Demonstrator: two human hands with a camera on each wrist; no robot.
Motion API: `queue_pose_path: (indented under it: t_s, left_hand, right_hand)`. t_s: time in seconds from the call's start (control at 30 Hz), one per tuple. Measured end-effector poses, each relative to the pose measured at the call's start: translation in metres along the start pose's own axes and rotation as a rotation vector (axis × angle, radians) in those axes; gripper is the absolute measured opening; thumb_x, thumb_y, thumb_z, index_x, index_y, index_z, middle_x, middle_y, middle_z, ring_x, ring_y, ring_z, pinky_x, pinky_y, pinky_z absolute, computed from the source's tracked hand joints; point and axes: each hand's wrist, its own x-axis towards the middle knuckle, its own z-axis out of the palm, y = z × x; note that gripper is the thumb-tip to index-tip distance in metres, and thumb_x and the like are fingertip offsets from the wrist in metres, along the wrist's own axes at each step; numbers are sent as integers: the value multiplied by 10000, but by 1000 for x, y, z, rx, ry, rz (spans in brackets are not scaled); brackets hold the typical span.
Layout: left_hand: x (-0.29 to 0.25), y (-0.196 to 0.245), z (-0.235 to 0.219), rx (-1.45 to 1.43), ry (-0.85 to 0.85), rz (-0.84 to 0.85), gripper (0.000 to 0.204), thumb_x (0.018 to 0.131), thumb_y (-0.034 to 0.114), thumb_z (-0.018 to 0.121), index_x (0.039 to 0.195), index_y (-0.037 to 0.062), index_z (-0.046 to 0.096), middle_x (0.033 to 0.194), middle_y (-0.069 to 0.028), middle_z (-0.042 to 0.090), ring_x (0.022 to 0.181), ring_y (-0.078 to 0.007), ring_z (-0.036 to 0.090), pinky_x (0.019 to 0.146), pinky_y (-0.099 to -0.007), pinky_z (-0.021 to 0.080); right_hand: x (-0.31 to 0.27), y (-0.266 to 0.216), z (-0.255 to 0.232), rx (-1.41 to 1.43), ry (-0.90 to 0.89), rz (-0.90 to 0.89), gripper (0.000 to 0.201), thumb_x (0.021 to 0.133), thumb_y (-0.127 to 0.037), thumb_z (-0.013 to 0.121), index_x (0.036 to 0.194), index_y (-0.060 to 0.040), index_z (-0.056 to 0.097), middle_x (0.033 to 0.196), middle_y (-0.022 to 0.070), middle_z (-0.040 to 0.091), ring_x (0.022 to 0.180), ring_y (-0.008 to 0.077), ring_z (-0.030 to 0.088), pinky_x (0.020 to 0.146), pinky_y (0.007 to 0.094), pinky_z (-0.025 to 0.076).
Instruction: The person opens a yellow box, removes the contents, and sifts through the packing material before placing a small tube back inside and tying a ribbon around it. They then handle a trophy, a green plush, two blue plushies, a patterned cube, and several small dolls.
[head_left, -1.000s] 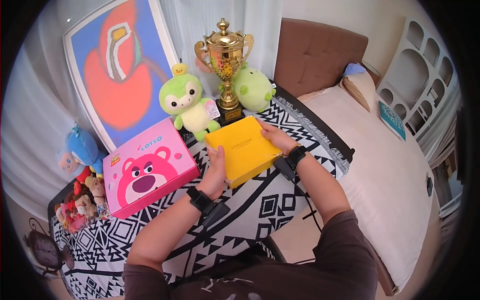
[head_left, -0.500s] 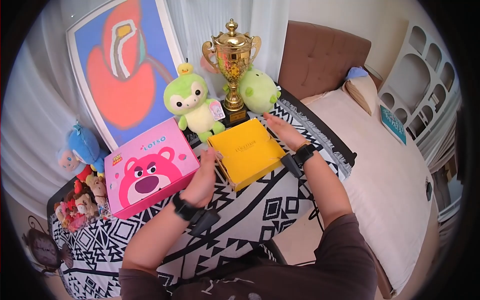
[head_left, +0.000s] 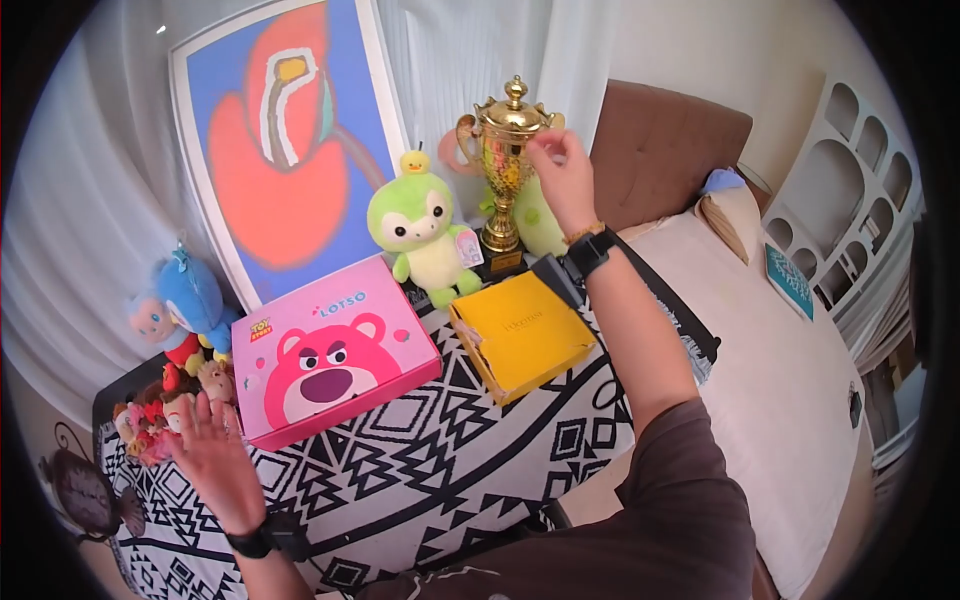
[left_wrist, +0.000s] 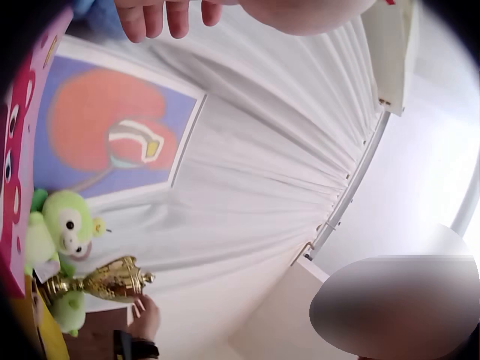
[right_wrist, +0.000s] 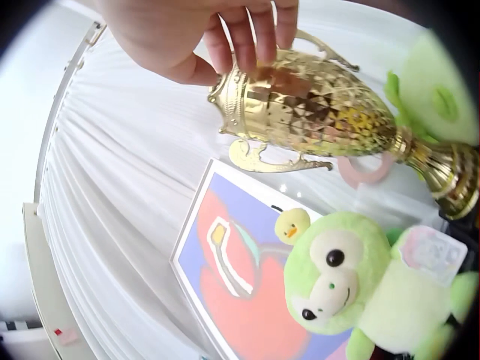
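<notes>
My right hand [head_left: 566, 185] is raised beside the upper part of the gold trophy [head_left: 505, 165], near its right handle, with fingers loosely bent. In the right wrist view those fingers [right_wrist: 251, 37] overlap the cup [right_wrist: 322, 105]; whether they touch it, I cannot tell. The left hand [head_left: 222, 465] is held up with spread fingers near the front left of the pink bear box [head_left: 300, 345], gripping nothing. A yellow box [head_left: 525, 335] lies on the patterned cloth in front of the trophy, with no hand on it.
A green plush toy [head_left: 424, 225] sits left of the trophy, and another [head_left: 540, 220] is partly hidden behind it. Blue plush toys [head_left: 190, 295] and small dolls [head_left: 150, 420] stand at the left. Behind are a framed picture [head_left: 280, 190] and curtains; a bed [head_left: 760, 400] is at right.
Both hands have let go of the yellow box, which now lies on the cloth. The right hand has risen to the trophy, while the left has moved away to the left.
</notes>
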Motion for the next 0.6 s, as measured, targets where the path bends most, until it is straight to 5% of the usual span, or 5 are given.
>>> queue_pose_path:
  t_s: [0.03,0.17,0.27,0.37,0.6]
  left_hand:
    - [-1,11,-8,16,79,46,616,989,503,308,1405,49,328,1342,-122,422,1253,-231,387,1106,-372,226]
    - [-9,48,-48,127,78,128,597,998,475,307,1420,53,314,1369,-117,424,1277,-219,385,1097,-343,252]
    - [-16,64,-44,112,251,184,587,1003,464,288,1424,55,309,1423,-121,375,1292,-214,364,1093,-345,242]
    - [-21,75,-56,132,294,228,588,1004,465,279,1427,56,304,1420,-119,378,1307,-214,345,1095,-342,226]
    - [-20,88,-73,193,367,282,589,1005,479,269,1413,55,309,1340,-123,404,1246,-223,365,1083,-357,226]
  right_hand:
    - [14,-7,5,-200,151,-283,306,821,-209,680,1005,10,572,955,118,619,778,223,584,720,359,476]
    - [72,-27,15,-602,320,-557,429,794,-265,706,1080,18,558,998,163,618,818,272,609,743,376,490]
    - [99,-28,20,-356,-161,85,572,775,-337,723,1184,19,544,1090,213,628,959,292,638,820,361,494]
    - [107,-30,17,-492,-391,126,554,784,-365,714,1135,39,569,973,199,666,885,293,660,795,364,505]
    - [89,-34,29,-713,-195,27,442,884,-391,602,995,34,557,930,246,655,888,388,639,777,438,504]
